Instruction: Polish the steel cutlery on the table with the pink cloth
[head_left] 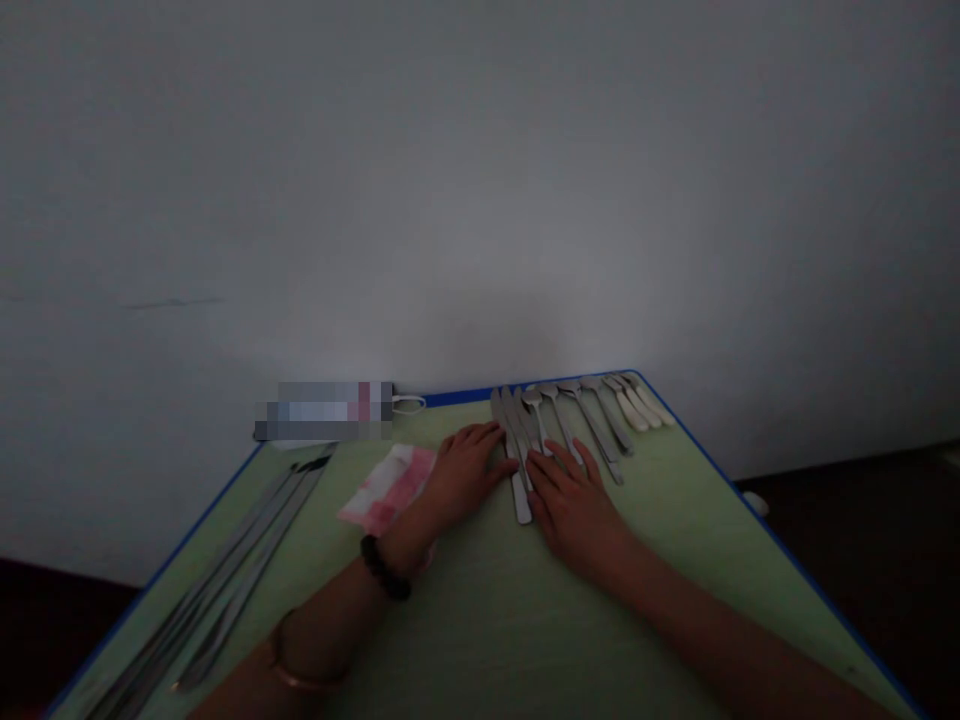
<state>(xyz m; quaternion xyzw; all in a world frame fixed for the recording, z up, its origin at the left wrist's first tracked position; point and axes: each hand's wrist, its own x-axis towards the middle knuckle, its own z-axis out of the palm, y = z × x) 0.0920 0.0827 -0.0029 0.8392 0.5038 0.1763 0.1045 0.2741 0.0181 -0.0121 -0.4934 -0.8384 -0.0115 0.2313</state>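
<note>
A row of cutlery lies along the far side of the table. Several table knives (520, 497) lie side by side between my hands, blades pointing to the wall. My left hand (466, 472) rests at their left edge, fingers stretched out and thumb reaching toward the handles. From the right, my right hand (574, 505) lies flat with its fingers over the knife handles and the lower ends of the nearest spoons (553, 397), hiding them in part. Farther right are more metal pieces (596, 425) and several pieces with white handles (637, 408).
A crumpled pink-and-white cloth (388, 487) lies left of my left hand. Long thin grey strips (240, 570) run along the table's left side. At the back left stands a blurred-out object (330, 412) beside a white cord (410, 404). The blue-edged green table (480, 640) meets a wall.
</note>
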